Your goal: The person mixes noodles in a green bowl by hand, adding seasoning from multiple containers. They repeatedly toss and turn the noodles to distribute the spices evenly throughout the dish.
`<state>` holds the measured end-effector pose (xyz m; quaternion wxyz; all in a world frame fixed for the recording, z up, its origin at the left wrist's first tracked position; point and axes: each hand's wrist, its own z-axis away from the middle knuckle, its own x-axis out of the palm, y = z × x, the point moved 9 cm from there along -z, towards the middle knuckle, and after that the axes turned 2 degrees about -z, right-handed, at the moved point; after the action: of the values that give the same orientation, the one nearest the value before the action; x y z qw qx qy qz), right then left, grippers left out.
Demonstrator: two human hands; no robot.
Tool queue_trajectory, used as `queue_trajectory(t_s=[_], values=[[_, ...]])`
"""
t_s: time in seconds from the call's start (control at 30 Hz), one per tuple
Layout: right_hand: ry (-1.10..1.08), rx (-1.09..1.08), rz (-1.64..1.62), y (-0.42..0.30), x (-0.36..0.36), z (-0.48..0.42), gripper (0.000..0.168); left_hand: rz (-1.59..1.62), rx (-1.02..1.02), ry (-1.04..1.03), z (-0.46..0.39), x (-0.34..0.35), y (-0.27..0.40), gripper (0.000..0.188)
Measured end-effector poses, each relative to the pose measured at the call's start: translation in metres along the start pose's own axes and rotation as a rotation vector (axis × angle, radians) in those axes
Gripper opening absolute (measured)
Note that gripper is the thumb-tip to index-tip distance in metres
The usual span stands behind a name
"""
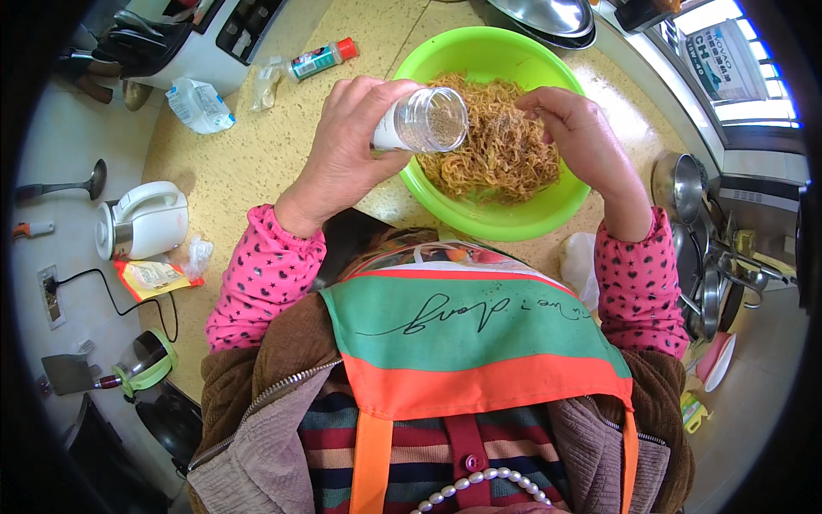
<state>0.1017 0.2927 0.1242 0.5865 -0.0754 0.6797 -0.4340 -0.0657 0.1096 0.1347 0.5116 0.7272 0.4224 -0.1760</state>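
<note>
My left hand (350,144) grips a clear jar (420,121) with a white label, tipped on its side with its open mouth towards the right. Grainy brown seasoning lies inside it. The jar's mouth is above the left part of a large lime-green plastic basin (494,225). A heap of brown shredded food (494,144), like thin noodles or strips, fills the basin's middle. Over the heap's right side is my right hand (565,125), its fingers bent and its fingertips close together near the food; whether they pinch anything cannot be told.
Left on the counter (218,167) are a red-capped shaker bottle (321,59), a crumpled plastic bag (200,106), a white electric kettle (144,220) and a yellow-red packet (157,276). A metal lid (546,14) lies behind the basin. Pans (681,186) stand at right.
</note>
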Motion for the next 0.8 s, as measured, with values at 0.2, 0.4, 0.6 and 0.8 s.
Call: queue_trajectory(t_s=[0.2,0.4,0.6,0.8], values=[[0.115,-0.15,-0.016,-0.039,-0.004,-0.001,0.022,0.042,-0.04,0.007,0.008,0.001,-0.005,0.074],[0.215,-0.354,0.334,-0.044,0.021,0.023,0.031,0.483,-0.237,-0.042,0.027,0.007,-0.01,0.073],[0.172,-0.185,0.456,-0.032,0.059,0.035,0.04,0.685,-0.28,0.021,0.02,0.015,-0.009,0.065],[0.451,-0.05,0.122,0.001,-0.031,0.053,0.018,0.757,-0.359,-0.027,0.024,0.031,-0.006,0.065]])
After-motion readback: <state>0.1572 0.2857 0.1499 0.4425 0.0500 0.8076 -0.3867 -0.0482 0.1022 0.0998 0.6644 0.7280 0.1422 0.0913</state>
